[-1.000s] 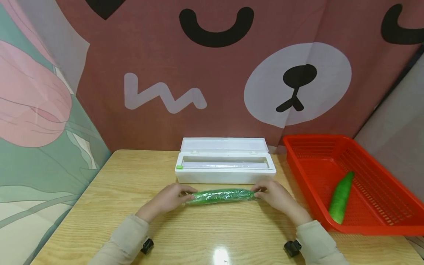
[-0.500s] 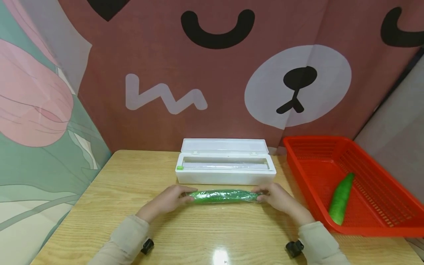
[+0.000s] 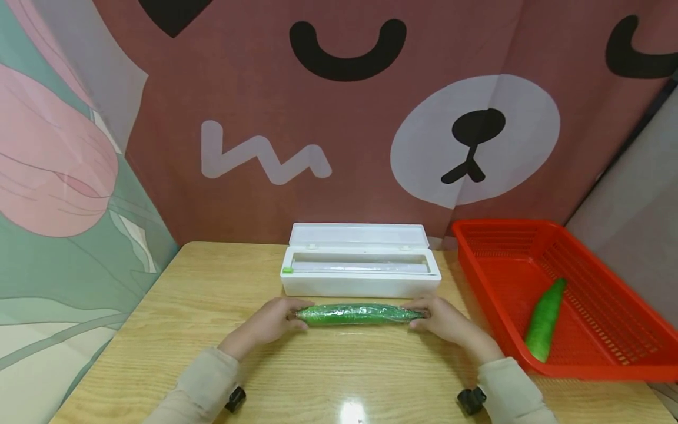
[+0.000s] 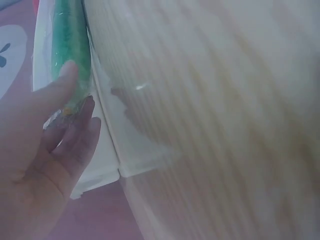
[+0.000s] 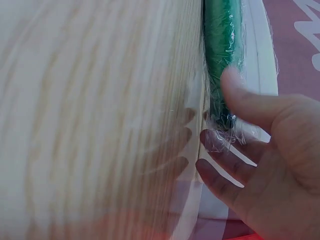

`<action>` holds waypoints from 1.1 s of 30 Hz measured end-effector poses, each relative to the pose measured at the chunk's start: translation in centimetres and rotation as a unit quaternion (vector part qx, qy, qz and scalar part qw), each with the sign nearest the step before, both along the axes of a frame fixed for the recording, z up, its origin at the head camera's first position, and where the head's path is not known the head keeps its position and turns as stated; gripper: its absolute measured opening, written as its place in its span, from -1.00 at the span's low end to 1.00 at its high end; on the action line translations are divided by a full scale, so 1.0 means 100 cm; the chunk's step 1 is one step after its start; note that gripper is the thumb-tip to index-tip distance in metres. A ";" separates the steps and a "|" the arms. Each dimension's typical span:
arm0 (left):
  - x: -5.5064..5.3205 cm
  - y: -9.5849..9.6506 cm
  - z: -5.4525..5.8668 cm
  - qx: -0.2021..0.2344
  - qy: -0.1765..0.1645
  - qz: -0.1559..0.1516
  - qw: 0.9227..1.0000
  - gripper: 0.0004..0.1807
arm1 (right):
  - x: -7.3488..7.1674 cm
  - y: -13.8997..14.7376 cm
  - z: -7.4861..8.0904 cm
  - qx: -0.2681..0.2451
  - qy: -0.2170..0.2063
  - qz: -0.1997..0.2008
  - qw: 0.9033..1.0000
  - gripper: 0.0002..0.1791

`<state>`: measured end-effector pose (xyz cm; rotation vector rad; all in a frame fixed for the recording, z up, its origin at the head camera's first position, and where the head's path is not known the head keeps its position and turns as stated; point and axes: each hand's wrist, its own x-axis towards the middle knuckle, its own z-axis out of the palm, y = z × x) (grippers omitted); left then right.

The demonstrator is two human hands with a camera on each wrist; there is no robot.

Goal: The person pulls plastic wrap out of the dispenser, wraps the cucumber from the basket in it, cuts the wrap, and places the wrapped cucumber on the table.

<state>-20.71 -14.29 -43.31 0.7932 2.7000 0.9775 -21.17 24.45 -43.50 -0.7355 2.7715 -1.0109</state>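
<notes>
A green cucumber (image 3: 355,314) wrapped in clear plastic film lies crosswise between my hands, in front of a white cling film dispenser (image 3: 361,287). Its left end is held by my left hand (image 3: 272,321); in the left wrist view the thumb (image 4: 67,75) presses on the cucumber and the fingers curl behind its tip. The other end is in my right hand (image 3: 444,318), with the thumb (image 5: 235,85) on the wrapped side and the fingers around the tip, where loose film (image 5: 217,140) bunches. Whether the cucumber touches the table is hard to tell.
The dispenser's lid (image 3: 360,235) stands open behind it, showing a roll of film (image 3: 360,267). At the right, a red plastic basket (image 3: 495,306) contains another green cucumber (image 3: 545,321). A patterned cloth (image 3: 344,147) hangs behind the wooden table (image 3: 339,365).
My right hand has shifted slightly right along the film at its end. Both hands' fingers have spread slightly apart from each other, so more of the cucumber's ends shows. Dispenser and basket stay put.
</notes>
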 end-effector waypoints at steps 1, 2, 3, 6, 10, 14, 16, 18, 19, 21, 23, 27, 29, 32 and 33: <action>0.000 0.000 0.000 0.003 0.004 0.001 1.000 -0.49 | 0.000 0.000 0.000 -0.001 0.003 0.002 1.000 -0.67; 0.000 0.000 0.000 0.002 0.011 0.002 1.000 -0.50 | 0.000 0.000 0.000 -0.002 0.006 0.004 1.000 -0.68; 0.000 0.000 0.000 0.003 0.016 0.004 1.000 -0.52 | -0.001 0.000 -0.001 -0.002 0.010 0.004 1.000 -0.69; 0.000 0.000 0.001 0.000 0.022 0.011 1.000 -0.56 | -0.001 0.000 -0.002 -0.007 0.017 0.007 1.000 -0.71; -0.001 -0.002 0.001 -0.008 0.020 0.013 1.000 -0.55 | 0.000 0.001 0.000 -0.010 0.021 0.000 1.000 -0.69; -0.001 -0.004 0.002 -0.011 0.017 0.006 1.000 -0.54 | 0.000 0.001 0.001 -0.015 0.031 -0.024 0.999 -0.73; -0.001 -0.004 0.001 -0.014 0.015 0.007 1.000 -0.54 | 0.000 0.001 0.002 -0.017 0.035 -0.039 0.998 -0.75; -0.001 -0.003 0.000 -0.016 0.012 0.008 1.000 -0.54 | 0.000 0.000 0.001 -0.018 0.037 -0.052 0.998 -0.79; 0.000 -0.002 0.000 -0.017 0.009 0.008 1.000 -0.53 | 0.000 -0.001 0.001 -0.017 0.040 -0.054 0.998 -0.80; 0.000 0.000 -0.001 -0.020 0.008 0.008 1.000 -0.49 | 0.000 -0.002 0.000 -0.015 0.046 -0.056 0.997 -0.81; 0.001 0.002 -0.002 -0.021 0.011 0.003 1.000 -0.44 | 0.000 -0.003 0.001 -0.013 0.048 -0.055 0.997 -0.80; 0.001 0.004 -0.002 -0.037 0.046 0.008 0.998 -0.45 | 0.002 -0.004 0.001 -0.007 0.034 -0.050 0.998 -0.75; 0.001 0.004 -0.001 -0.047 0.059 0.017 0.997 -0.49 | 0.002 -0.003 0.001 -0.003 0.029 -0.046 0.998 -0.73; 0.002 0.003 0.001 -0.058 0.061 0.024 0.996 -0.51 | 0.004 -0.001 0.000 0.003 0.033 -0.038 0.999 -0.75; 0.002 0.002 0.001 -0.059 0.060 0.024 0.996 -0.50 | 0.004 0.000 0.000 0.006 0.034 -0.036 0.999 -0.77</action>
